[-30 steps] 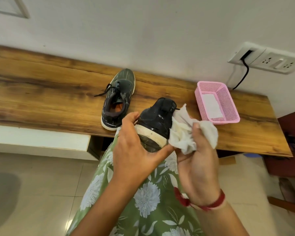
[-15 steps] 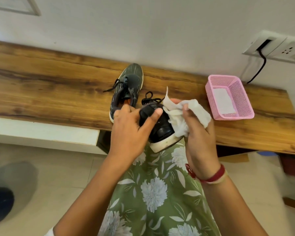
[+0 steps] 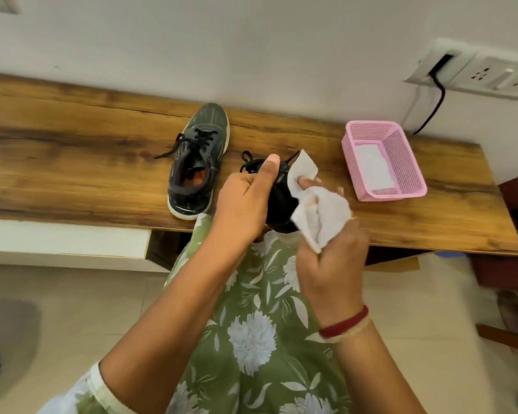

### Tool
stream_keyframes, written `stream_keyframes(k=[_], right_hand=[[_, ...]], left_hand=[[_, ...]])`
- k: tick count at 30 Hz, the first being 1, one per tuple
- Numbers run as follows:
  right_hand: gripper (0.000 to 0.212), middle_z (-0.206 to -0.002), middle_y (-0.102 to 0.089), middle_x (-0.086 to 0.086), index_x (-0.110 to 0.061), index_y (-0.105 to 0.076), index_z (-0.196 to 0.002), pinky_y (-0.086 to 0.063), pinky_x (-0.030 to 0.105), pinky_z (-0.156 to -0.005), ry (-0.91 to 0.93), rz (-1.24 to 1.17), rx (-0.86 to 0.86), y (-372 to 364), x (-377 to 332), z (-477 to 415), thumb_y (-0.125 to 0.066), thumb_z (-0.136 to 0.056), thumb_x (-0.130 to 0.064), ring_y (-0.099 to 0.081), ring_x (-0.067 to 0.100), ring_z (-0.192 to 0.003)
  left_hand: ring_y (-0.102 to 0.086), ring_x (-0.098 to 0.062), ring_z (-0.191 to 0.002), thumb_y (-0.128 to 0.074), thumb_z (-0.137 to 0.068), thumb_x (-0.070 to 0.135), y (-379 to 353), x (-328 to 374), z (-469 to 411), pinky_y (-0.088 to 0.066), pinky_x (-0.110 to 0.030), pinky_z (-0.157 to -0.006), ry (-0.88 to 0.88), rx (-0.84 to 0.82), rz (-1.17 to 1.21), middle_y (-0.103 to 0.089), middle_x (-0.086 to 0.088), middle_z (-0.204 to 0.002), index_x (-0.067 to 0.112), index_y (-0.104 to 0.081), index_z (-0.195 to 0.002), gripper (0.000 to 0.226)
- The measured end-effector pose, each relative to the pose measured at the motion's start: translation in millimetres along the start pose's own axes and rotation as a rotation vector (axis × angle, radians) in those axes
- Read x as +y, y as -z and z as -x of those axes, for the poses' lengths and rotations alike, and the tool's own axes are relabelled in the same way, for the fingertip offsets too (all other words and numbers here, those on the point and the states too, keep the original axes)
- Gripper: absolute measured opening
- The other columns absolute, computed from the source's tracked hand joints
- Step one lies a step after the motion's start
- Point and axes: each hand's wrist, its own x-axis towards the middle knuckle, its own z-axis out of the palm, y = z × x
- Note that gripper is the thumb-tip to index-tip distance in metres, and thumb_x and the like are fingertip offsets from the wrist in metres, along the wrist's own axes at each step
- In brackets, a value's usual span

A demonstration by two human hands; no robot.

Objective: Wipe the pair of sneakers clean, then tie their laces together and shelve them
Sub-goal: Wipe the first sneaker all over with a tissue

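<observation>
My left hand (image 3: 244,201) grips a black sneaker (image 3: 278,201) by its heel, above the front edge of the wooden shelf (image 3: 72,162). Its black laces stick out past my thumb. My right hand (image 3: 331,252) holds a crumpled white wipe (image 3: 320,216) pressed against the right side of that sneaker. Most of the held sneaker is hidden by both hands and the wipe. The second dark sneaker (image 3: 196,165) lies on the shelf to the left, toe toward the wall, laces loose.
A pink plastic basket (image 3: 401,162) with white wipes in it stands on the shelf at the right. A wall socket (image 3: 476,73) with a black cable is above it. A white lower ledge (image 3: 66,240) lies at the left, tiled floor beneath.
The held sneaker turned from sole-up to heel toward me and moved slightly away over the shelf edge. My right hand with the wipe shifted along the sneaker's right side.
</observation>
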Motion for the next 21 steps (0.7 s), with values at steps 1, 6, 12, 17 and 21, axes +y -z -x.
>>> stream_keyframes(k=[1, 6, 12, 17, 21], right_hand=[[0.039, -0.103, -0.064, 0.014, 0.000, -0.056, -0.117, -0.050, 0.048, -0.083, 0.062, 0.079, 0.006, -3.3, 2.5, 3.8, -0.043, -0.082, -0.013, -0.056, 0.024, -0.099], [0.037, -0.131, -0.054, 0.015, 0.000, -0.043, -0.127, -0.027, 0.047, -0.112, 0.337, 0.286, -0.049, -5.3, 20.9, 13.6, -0.040, -0.099, -0.023, -0.042, 0.029, -0.129], [0.046, -0.129, -0.055, 0.020, 0.009, -0.052, -0.124, -0.033, 0.048, -0.108, 0.310, 0.320, -0.049, -1.0, 25.6, 8.2, -0.036, -0.100, -0.027, -0.043, 0.030, -0.128], [0.047, -0.127, -0.056, 0.020, 0.010, -0.053, -0.123, -0.032, 0.047, -0.108, 0.287, 0.346, -0.025, 3.8, 32.2, 3.7, -0.033, -0.101, -0.026, -0.043, 0.029, -0.128], [0.052, -0.128, -0.056, 0.020, 0.010, -0.054, -0.121, -0.032, 0.047, -0.109, 0.330, 0.373, -0.074, 3.0, 34.1, 7.0, -0.031, -0.101, -0.032, -0.044, 0.029, -0.127]], left_hand=[[-0.037, -0.021, -0.051, -0.047, -0.078, 0.062, -3.3, 0.4, -2.7, -0.029, -0.035, -0.056, 0.027, 0.007, 0.010, -0.041, -0.008, -0.051, 0.013, -0.045, -0.050, 0.057], [-0.044, -0.020, -0.048, -0.051, -0.085, 0.055, -12.6, 3.3, -7.6, -0.036, -0.036, -0.062, 0.075, 0.020, 0.060, -0.045, 0.006, -0.040, 0.019, -0.049, -0.036, 0.061], [-0.043, -0.013, -0.042, -0.051, -0.096, 0.040, -19.9, 6.8, -4.0, -0.034, -0.029, -0.055, 0.082, 0.015, 0.104, -0.046, 0.006, -0.038, 0.017, -0.046, -0.038, 0.063], [-0.047, -0.009, -0.044, -0.049, -0.097, 0.036, -21.0, 8.0, -2.5, -0.035, -0.026, -0.052, 0.109, -0.008, 0.133, -0.050, 0.008, -0.042, 0.016, -0.051, -0.048, 0.053], [-0.043, -0.006, -0.039, -0.049, -0.098, 0.034, -21.5, 10.3, -1.5, -0.033, -0.019, -0.046, 0.115, -0.027, 0.137, -0.047, 0.009, -0.038, 0.015, -0.048, -0.046, 0.056]])
